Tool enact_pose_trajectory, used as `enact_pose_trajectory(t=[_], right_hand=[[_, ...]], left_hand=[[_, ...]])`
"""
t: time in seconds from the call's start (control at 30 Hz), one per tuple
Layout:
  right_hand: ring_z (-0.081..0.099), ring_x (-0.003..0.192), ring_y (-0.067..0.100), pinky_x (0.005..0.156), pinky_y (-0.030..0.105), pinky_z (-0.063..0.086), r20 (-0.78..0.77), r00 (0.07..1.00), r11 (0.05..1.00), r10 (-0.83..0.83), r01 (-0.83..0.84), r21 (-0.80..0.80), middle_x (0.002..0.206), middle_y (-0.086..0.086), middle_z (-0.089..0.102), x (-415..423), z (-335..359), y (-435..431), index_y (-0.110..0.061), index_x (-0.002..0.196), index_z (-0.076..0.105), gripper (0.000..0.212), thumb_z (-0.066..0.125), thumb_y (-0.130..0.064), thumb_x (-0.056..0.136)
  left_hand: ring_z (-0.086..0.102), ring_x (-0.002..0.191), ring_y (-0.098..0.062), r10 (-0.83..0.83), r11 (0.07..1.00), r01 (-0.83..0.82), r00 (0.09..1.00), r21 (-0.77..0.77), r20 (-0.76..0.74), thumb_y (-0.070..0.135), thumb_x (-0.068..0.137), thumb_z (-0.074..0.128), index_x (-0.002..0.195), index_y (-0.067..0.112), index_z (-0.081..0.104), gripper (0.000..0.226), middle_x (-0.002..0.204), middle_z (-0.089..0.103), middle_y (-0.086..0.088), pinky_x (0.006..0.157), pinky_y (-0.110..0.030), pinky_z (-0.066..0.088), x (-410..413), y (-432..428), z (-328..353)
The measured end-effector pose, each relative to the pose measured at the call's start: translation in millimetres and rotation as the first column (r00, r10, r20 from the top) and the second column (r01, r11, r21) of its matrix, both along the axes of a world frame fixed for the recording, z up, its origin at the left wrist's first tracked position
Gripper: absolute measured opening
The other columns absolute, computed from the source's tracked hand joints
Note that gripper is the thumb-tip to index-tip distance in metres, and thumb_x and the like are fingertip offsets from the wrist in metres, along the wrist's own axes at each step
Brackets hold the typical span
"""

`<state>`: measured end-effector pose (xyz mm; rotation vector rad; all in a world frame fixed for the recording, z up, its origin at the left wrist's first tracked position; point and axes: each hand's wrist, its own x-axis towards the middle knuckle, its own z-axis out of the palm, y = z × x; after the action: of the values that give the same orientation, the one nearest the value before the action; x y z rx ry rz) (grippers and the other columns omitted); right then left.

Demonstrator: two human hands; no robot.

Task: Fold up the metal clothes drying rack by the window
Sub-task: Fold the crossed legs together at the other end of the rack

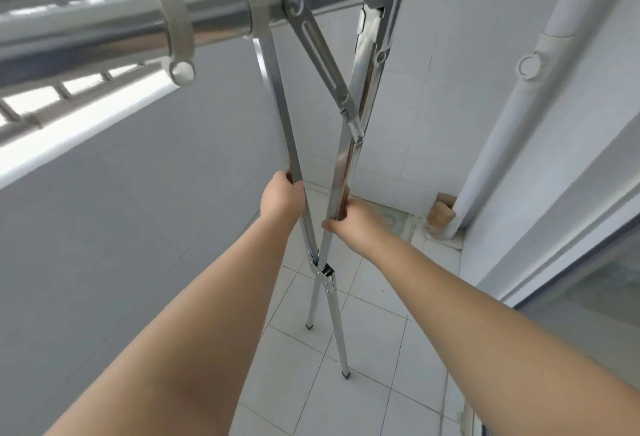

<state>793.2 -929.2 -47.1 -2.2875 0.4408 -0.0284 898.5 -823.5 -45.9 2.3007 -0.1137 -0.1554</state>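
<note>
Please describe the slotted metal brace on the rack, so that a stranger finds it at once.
Start at the thick horizontal tube overhead. The slotted brace hangs from it between the two crossing legs, slanting down to the right one. It alone is flat with a long slot.

Nothing readable is showing anywhere: no text, label, brand, number or sign.
</note>
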Motion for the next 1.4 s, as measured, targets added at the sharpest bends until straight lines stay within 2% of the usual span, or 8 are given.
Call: enact_pose_trajectory(t=[0.3,0.47,0.6,0.77,0.83,0.93,1.03,1.4], right_hand=[[0.053,0.065,0.020,0.047,0.024,0.029,-0.016,0.997,0.996,0.076,-0.077,-0.043,0.060,-0.008,0.050,55.6,3.3,5.2,-0.022,0.069,0.051,0.022,0.066,-0.028,0.083],[0.059,0.075,0.023,0.061,0.029,0.040,-0.025,0.996,0.996,0.086,-0.086,-0.003,0.064,-0.010,0.053,114.9,6.0,21.7,-0.028,0.061,0.046,0.029,0.068,-0.027,0.081],[0.057,0.069,0.018,0.055,0.027,0.039,-0.020,0.996,0.996,0.086,-0.086,0.020,0.063,-0.011,0.054,170.6,8.5,38.6,-0.028,0.062,0.048,0.027,0.069,-0.027,0.079],[0.062,0.075,0.021,0.062,0.027,0.048,-0.014,0.995,0.994,0.098,-0.097,0.042,0.073,-0.008,0.063,252.1,12.9,69.0,-0.024,0.083,0.062,0.007,0.068,-0.025,0.079],[0.062,0.075,0.021,0.059,0.025,0.046,-0.017,0.996,0.995,0.085,-0.084,0.062,0.073,-0.009,0.063,286.1,15.1,82.7,-0.023,0.086,0.064,0.009,0.068,-0.024,0.079],[0.065,0.086,0.024,0.075,0.032,0.051,-0.017,0.996,0.995,0.092,-0.091,0.051,0.084,-0.002,0.069,329.7,17.6,97.6,-0.018,0.093,0.067,0.016,0.069,-0.024,0.079],[0.065,0.093,0.026,0.087,0.038,0.052,-0.022,0.994,0.994,0.102,-0.102,0.025,0.097,0.001,0.072,353.9,16.9,108.3,-0.019,0.100,0.068,0.022,0.070,-0.026,0.079],[0.066,0.088,0.025,0.080,0.035,0.054,-0.028,0.975,0.976,0.219,-0.219,0.005,0.092,0.002,0.072,497.5,10.4,129.5,-0.018,0.094,0.066,0.017,0.069,-0.025,0.078]], left_hand=[[0.053,0.074,-0.026,0.055,0.998,-0.056,0.996,0.013,0.073,0.021,0.093,0.047,0.091,0.010,0.055,0.013,0.077,0.055,-0.001,0.062,-0.030,0.037,53.2,12.4,-1.6],[0.049,0.062,-0.023,0.060,0.998,-0.059,0.997,-0.017,0.053,0.018,0.091,0.049,0.081,0.013,0.057,0.014,0.062,0.051,0.002,0.049,-0.027,0.034,109.2,36.4,3.6],[0.049,0.060,-0.024,0.066,0.998,-0.065,0.996,-0.013,0.058,0.016,0.089,0.049,0.078,0.012,0.058,0.014,0.060,0.051,0.002,0.048,-0.025,0.033,159.9,59.2,6.6],[0.051,0.062,-0.026,0.085,0.996,-0.085,0.995,-0.008,0.049,0.016,0.086,0.050,0.077,0.009,0.061,0.016,0.067,0.057,-0.004,0.050,-0.027,0.034,236.7,95.8,13.3],[0.050,0.058,-0.024,0.091,0.996,-0.091,0.995,-0.016,0.042,0.016,0.086,0.051,0.072,0.011,0.059,0.018,0.062,0.055,-0.002,0.047,-0.026,0.033,271.0,111.4,15.0],[0.046,0.050,-0.018,0.118,0.993,-0.117,0.992,-0.028,0.046,0.016,0.086,0.051,0.059,0.017,0.050,0.027,0.055,0.049,0.001,0.044,-0.025,0.030,313.2,128.0,16.6],[0.047,0.049,-0.015,0.137,0.990,-0.136,0.990,-0.030,0.042,0.019,0.088,0.052,0.065,0.019,0.054,0.023,0.055,0.050,0.002,0.045,-0.024,0.031,335.9,139.5,14.0],[0.054,0.061,-0.021,0.257,0.966,-0.257,0.965,-0.013,0.043,0.022,0.091,0.050,0.087,0.013,0.065,0.018,0.069,0.061,-0.003,0.054,-0.026,0.039,460.4,166.0,10.9]])
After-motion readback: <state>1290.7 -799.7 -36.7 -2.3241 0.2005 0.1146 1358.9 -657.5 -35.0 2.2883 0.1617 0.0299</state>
